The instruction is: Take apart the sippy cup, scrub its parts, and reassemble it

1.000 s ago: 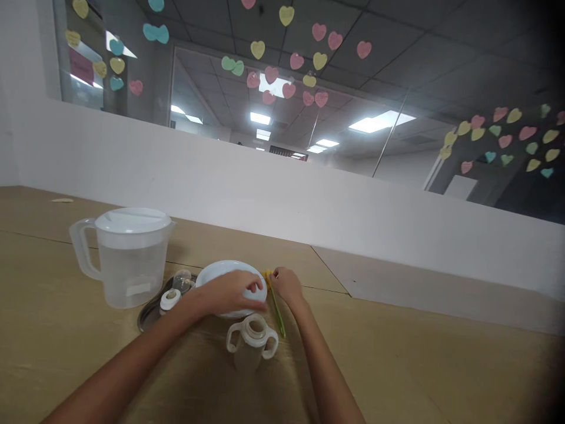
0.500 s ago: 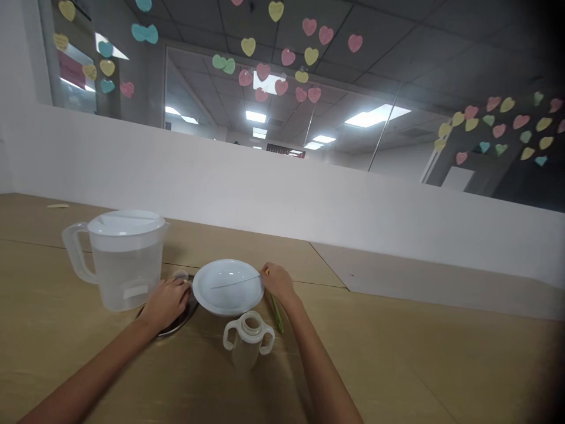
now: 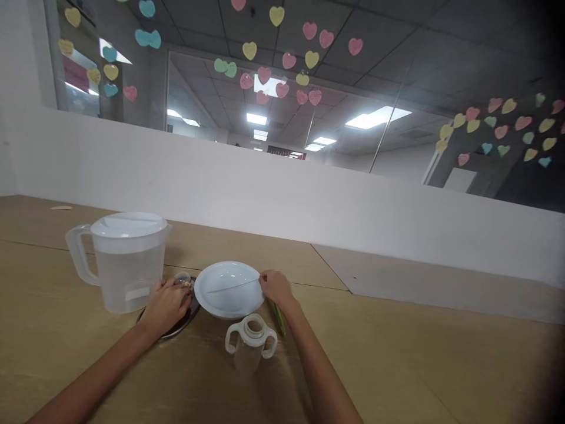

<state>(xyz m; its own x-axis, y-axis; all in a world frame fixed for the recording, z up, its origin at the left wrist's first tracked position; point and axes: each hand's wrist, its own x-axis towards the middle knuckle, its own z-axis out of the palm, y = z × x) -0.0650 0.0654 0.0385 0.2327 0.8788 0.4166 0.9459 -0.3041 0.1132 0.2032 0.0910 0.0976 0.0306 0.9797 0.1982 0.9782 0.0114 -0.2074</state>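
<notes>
A white bowl [image 3: 229, 306] stands in the middle of the table. My right hand [image 3: 277, 288] is closed in a pinch at its right rim, holding one end of a thin straight stick [image 3: 233, 286] that reaches across the bowl. Under that wrist lies a slim green object [image 3: 278, 320], partly covered. My left hand [image 3: 165, 306] rests over a dark round tray with a shiny rim [image 3: 179, 330]; its fingers are curled by a small clear round piece [image 3: 182, 277], and what they grip is mostly hidden. In front of the bowl stands a translucent two-handled cup [image 3: 249, 347] with an open top.
Left of the tray stands a large translucent pitcher [image 3: 128, 265] with a white lid, close to my left hand. A flat pale piece [image 3: 60, 207] lies at the far left. Behind the table rises a white wall [image 3: 247, 182] below glass with heart-shaped notes.
Hardly anything differs. The view has shifted slightly, and both hands stay at the tray and the bowl's rim, the stick still across the bowl.
</notes>
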